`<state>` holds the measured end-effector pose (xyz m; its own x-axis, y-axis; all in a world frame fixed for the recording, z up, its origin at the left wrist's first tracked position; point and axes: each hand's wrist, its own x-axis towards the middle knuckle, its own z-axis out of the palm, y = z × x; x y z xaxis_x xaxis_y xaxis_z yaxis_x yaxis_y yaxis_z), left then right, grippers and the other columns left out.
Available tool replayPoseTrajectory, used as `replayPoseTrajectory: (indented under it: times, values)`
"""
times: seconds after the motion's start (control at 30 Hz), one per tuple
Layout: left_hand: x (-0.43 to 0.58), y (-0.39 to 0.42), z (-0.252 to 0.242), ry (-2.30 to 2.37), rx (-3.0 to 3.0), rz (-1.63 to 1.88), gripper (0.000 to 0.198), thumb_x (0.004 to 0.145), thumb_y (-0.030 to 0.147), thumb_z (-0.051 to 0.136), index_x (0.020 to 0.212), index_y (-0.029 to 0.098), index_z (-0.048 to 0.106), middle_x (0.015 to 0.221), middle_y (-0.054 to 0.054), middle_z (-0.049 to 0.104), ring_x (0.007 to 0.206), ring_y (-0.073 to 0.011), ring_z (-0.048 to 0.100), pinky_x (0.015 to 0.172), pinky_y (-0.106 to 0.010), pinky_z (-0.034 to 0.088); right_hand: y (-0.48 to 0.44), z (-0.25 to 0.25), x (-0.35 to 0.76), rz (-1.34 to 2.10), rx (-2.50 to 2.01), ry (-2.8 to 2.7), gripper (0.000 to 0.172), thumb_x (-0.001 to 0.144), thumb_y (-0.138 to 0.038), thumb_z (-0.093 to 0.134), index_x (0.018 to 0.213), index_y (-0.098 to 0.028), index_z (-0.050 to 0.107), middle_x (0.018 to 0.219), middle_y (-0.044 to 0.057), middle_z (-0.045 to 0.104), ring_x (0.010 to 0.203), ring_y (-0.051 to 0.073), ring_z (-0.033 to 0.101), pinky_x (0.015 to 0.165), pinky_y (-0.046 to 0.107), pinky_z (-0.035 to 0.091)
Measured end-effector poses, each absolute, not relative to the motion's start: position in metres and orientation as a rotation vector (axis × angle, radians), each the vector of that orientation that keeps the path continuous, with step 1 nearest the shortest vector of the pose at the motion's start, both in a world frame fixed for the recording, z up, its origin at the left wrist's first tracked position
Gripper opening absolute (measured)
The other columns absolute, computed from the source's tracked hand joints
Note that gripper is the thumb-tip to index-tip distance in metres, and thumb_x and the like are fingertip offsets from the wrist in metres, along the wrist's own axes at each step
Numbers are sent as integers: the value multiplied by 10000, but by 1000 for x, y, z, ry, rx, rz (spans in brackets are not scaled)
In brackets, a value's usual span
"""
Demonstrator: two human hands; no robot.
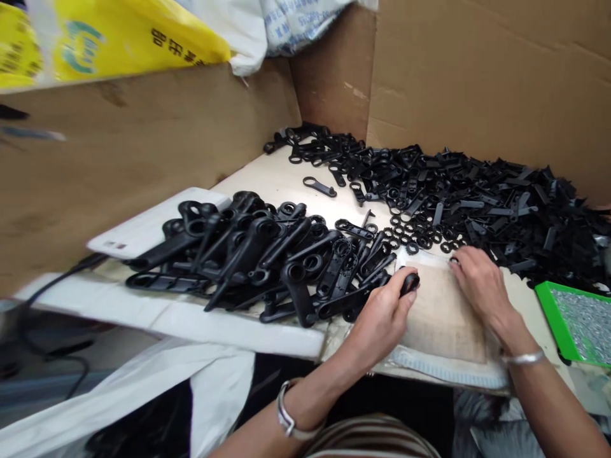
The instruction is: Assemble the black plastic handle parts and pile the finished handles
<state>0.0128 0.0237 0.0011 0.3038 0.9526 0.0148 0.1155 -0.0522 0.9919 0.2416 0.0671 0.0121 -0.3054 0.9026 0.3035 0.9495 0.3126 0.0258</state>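
Note:
My left hand [382, 312] is closed around a black plastic arm piece [409, 282], whose rounded end shows at the thumb and fingertips. The rest of that piece is hidden in the palm. To the right, my right hand [480, 283] reaches to the edge of the loose black rings [422, 238]. Its fingers are pinched on a small black ring [454, 259], mostly covered by the fingertips. Between the hands lies a worn tan board [443, 318] on the tabletop. A heap of black arm pieces [296, 286] with ring-shaped ends lies left of my left hand.
A large pile of flat black parts [501, 203] spreads along the back right. At the right edge stands a green tray [556, 324] of small shiny metal pieces. Cardboard walls [477, 76] enclose the table. A white flat box [138, 226] with a cable sits left.

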Motion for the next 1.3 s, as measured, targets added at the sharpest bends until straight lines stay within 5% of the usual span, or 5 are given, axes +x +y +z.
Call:
replayPoseTrajectory:
  times: [0.23,0.47,0.7,1.03,1.3]
  values:
    - [31,12,14,746,1052,909,275,814,233,552,1082,174,576,911,-50,628,718,-133,562,590,-241,430,23,-9,251,-191,-1658,-2435,191,991,-250,430,995,-194,613,1005,76,691,907,227,656,748,340,523]
    - [49,3,4,551,555,813,262,574,129,767,796,131,629,825,-23,582,782,-133,574,711,-264,458,46,15,254,146,-1675,-2488,195,955,-214,488,1060,-191,651,1052,87,683,913,217,667,796,342,529]
    - [50,10,-3,624,442,875,332,562,129,825,853,136,667,971,-54,628,966,-227,650,812,-326,484,43,21,255,238,-1595,-2523,215,949,-222,510,1087,-181,671,1099,106,706,972,260,674,865,417,531]
    - [51,12,-1,545,533,934,318,621,93,753,931,150,713,905,-36,677,922,-170,606,856,-289,439,-3,17,213,216,-1219,-2055,236,902,-180,626,1131,-203,678,1099,79,688,1005,180,664,891,314,561]
    - [49,8,0,485,646,921,452,670,76,700,1114,166,695,1171,-85,687,1178,-248,573,1045,-355,390,-1,3,207,111,-1219,-2053,221,912,-179,610,1116,-197,693,1046,88,697,943,187,679,842,338,592]
